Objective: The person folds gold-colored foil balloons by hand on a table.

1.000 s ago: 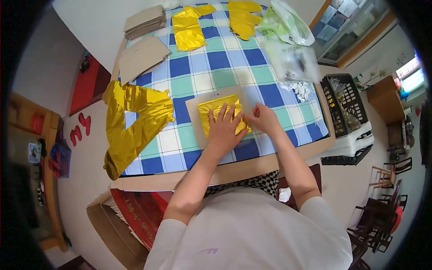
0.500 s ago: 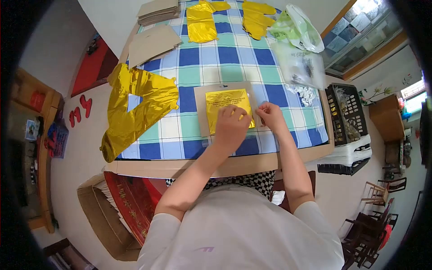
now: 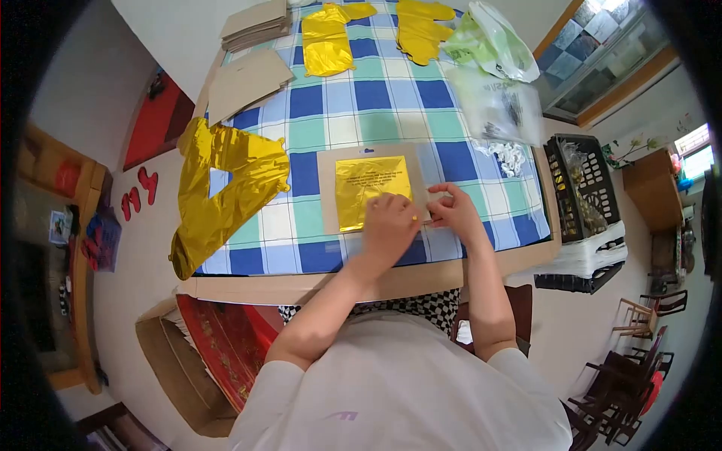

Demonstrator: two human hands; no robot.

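Observation:
A folded gold foil balloon (image 3: 366, 180) with printed text lies on a cardboard sheet (image 3: 329, 199) with a hanging hole at its top edge. Clear plastic (image 3: 423, 174) shows along the sheet's right side, seemingly a bag around it. My left hand (image 3: 391, 229) rests over the balloon's lower right corner, fingers curled and slightly blurred; whatever they grip is hidden. Just right of the sheet, my right hand (image 3: 455, 213) has thumb and index finger pinched at the plastic's edge. A large gold letter-shaped foil balloon (image 3: 237, 177) is spread out flat to the left.
Cardboard sheets (image 3: 248, 81) lie at the far left, beside a cardboard stack (image 3: 256, 22). Two more gold balloons, one (image 3: 327, 45) and another (image 3: 423, 34), lie at the back. A green-white plastic bag (image 3: 492, 41) and clear bags (image 3: 500, 109) occupy the right; a black crate (image 3: 579, 188) stands beyond.
My left hand has shifted slightly down and right across the foil, uncovering more of it. The right hand stays at the plastic's edge. The whole view has tilted a little.

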